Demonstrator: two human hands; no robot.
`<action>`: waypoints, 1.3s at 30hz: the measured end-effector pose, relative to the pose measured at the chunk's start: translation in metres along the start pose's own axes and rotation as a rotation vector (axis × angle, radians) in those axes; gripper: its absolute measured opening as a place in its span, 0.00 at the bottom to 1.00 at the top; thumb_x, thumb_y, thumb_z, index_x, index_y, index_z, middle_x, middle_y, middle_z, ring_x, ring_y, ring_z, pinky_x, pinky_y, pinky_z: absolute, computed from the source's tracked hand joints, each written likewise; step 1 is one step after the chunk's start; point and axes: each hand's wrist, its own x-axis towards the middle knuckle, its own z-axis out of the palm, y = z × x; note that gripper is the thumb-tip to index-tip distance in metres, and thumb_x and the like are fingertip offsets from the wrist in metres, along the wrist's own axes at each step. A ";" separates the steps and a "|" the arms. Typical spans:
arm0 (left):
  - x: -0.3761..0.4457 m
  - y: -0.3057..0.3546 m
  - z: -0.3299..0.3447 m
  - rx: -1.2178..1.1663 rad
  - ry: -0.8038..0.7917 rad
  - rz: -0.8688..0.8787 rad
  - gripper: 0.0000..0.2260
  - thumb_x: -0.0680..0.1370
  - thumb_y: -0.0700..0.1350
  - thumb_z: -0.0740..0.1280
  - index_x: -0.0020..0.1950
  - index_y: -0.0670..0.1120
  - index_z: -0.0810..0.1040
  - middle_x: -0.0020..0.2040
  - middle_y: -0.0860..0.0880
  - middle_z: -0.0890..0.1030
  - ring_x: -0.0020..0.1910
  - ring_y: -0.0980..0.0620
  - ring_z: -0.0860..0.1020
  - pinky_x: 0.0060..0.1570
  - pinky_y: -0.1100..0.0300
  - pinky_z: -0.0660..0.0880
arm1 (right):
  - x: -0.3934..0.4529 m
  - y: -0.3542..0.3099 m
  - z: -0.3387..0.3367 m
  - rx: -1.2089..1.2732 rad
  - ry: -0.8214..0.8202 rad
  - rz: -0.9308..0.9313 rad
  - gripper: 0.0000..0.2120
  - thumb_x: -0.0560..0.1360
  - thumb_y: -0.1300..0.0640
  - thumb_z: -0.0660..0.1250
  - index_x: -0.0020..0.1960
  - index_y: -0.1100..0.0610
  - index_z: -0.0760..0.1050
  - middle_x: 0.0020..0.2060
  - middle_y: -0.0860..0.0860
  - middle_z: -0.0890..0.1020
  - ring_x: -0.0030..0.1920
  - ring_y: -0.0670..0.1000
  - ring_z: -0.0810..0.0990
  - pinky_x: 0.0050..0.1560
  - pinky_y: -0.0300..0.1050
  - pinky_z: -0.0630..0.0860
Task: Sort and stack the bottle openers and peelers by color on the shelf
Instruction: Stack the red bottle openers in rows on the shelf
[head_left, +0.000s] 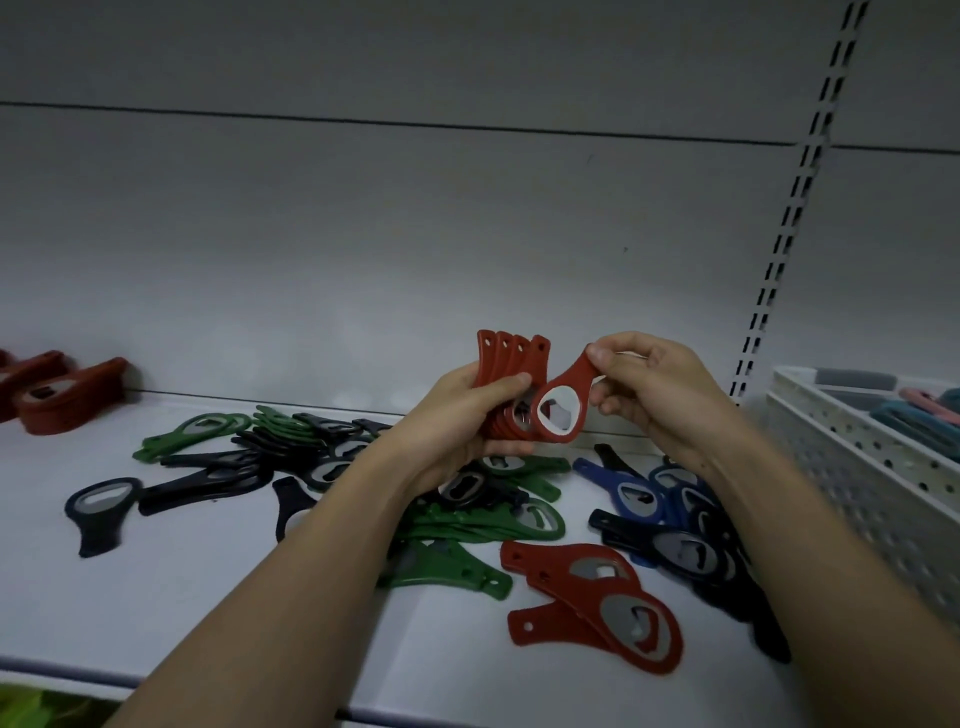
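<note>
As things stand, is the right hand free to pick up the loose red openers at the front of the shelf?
Probably not yet: the right hand pinches a single red opener by its handle. The loose red openers lie uncovered below it, nothing on top.

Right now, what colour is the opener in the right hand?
Red, with a silver metal insert; opener, right hand, head view.
</note>
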 end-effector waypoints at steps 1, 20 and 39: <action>0.000 0.000 0.000 0.002 -0.006 0.007 0.10 0.81 0.43 0.66 0.61 0.43 0.78 0.47 0.45 0.85 0.40 0.52 0.84 0.33 0.60 0.80 | 0.000 0.000 0.001 0.001 0.009 -0.009 0.05 0.78 0.61 0.68 0.52 0.62 0.77 0.35 0.54 0.83 0.31 0.48 0.80 0.33 0.36 0.78; 0.001 0.000 -0.005 -0.036 0.088 0.103 0.14 0.79 0.35 0.63 0.64 0.43 0.71 0.57 0.40 0.82 0.45 0.44 0.86 0.30 0.61 0.78 | -0.022 -0.010 0.018 -0.768 -0.731 0.173 0.07 0.74 0.56 0.73 0.49 0.59 0.81 0.36 0.54 0.81 0.33 0.49 0.76 0.31 0.40 0.71; 0.001 -0.001 -0.003 0.028 0.144 0.061 0.11 0.79 0.47 0.68 0.58 0.44 0.76 0.48 0.45 0.84 0.40 0.49 0.85 0.26 0.64 0.74 | -0.024 -0.016 0.011 -0.712 -0.767 0.132 0.06 0.72 0.55 0.74 0.44 0.57 0.80 0.34 0.56 0.82 0.33 0.51 0.77 0.32 0.40 0.72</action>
